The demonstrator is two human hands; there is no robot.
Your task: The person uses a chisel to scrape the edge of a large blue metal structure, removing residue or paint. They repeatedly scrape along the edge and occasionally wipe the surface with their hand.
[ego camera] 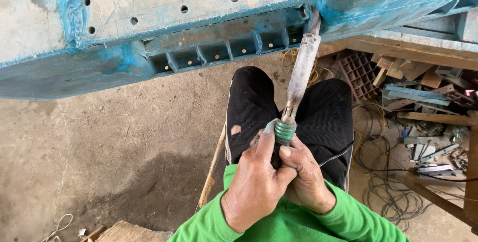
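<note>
Both my hands grip the handle of a long grey metal tool (301, 70) with a green ribbed collar at its base. My left hand (258, 180) wraps the handle from the left, the thumb lying up along the collar. My right hand (305, 172) is clasped beside it, fingers closed over the same handle. The tool's bent tip touches the lower edge of a large blue-painted panel (164, 8) with drilled holes and a ribbed channel. My knees in black trousers (326, 112) sit under the tool, and green sleeves cover my forearms.
Bare concrete floor (99, 142) spreads to the left. On the right lie wood offcuts and metal scraps (423, 88), a reddish grid crate (359, 73), loose black cables (383, 192) and a wooden frame leg (438, 197). A thin wooden stick (213, 165) leans by my left leg.
</note>
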